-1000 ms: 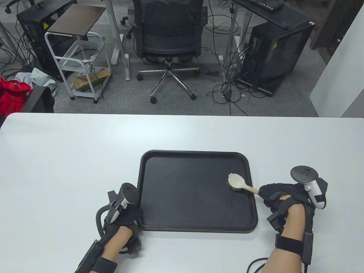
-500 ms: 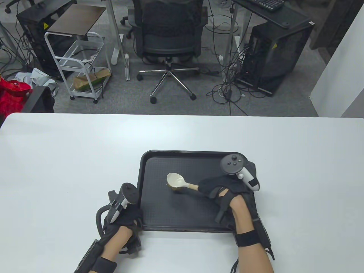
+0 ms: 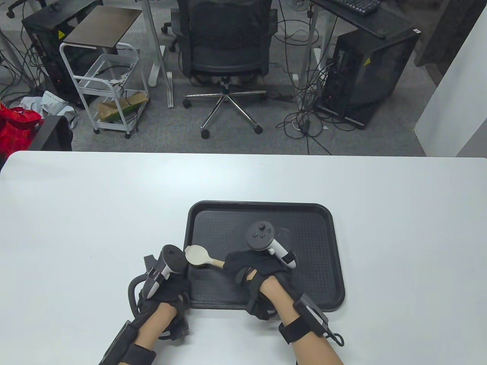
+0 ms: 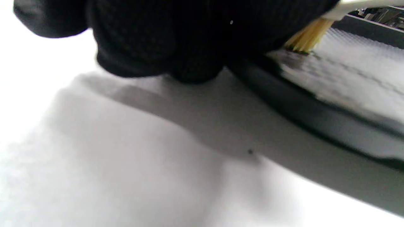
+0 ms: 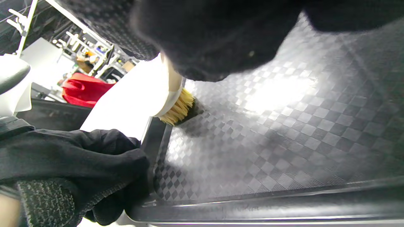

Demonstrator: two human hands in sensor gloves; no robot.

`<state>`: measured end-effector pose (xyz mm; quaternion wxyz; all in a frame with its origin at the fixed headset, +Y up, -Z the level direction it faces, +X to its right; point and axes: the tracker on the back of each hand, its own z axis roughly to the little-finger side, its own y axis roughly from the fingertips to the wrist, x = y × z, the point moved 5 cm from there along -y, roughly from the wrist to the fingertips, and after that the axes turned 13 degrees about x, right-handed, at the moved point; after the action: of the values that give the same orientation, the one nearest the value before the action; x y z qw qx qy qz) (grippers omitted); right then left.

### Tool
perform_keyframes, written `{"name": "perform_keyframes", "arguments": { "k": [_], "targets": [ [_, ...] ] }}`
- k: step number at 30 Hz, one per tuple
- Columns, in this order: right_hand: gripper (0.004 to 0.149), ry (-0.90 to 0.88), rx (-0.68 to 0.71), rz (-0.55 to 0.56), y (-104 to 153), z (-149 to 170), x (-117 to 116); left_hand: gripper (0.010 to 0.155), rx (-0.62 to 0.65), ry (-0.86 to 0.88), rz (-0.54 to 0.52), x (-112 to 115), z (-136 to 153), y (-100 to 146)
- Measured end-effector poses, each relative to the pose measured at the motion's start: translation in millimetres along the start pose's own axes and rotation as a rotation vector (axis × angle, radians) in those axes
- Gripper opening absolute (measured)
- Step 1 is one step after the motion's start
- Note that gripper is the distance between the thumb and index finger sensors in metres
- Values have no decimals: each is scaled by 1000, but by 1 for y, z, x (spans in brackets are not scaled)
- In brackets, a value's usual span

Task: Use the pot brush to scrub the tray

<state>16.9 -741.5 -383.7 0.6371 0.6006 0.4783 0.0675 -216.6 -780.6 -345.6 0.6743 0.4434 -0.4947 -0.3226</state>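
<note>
the black tray (image 3: 315, 266) sits at the counter's (image 3: 76, 213) near edge. the left hand (image 3: 167, 292) grips its near-left corner; best to brace firmly. the right hand (image 3: 253, 266) holds the pot brush (image 3: 198, 255), bristles down at the tray's left rim; i'd press evenly.

The right hand (image 3: 251, 266) covers most of the pot brush (image 3: 198, 255) handle. The left hand's (image 3: 167, 291) fingers are hidden under its tracker. The left wrist view is blurred, tray (image 4: 315, 116) rim smeared.
</note>
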Motion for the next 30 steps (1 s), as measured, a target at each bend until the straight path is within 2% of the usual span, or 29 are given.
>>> {"name": "perform_keyframes", "arguments": {
  "k": [13,19,25,30],
  "targets": [
    [52,29,-138,-86,26,42,45,60,-1,-1,-2,0,0,0],
    [50,15,-206,-27,45,67,74,60,-3,-3,0,0,0,0],
    [48,-55,-307,68,75,112,107,60,-3,-3,-1,0,0,0],
    [48,-128,-362,117,101,145,124,60,-4,-5,-1,0,0,0]
  ]
}}
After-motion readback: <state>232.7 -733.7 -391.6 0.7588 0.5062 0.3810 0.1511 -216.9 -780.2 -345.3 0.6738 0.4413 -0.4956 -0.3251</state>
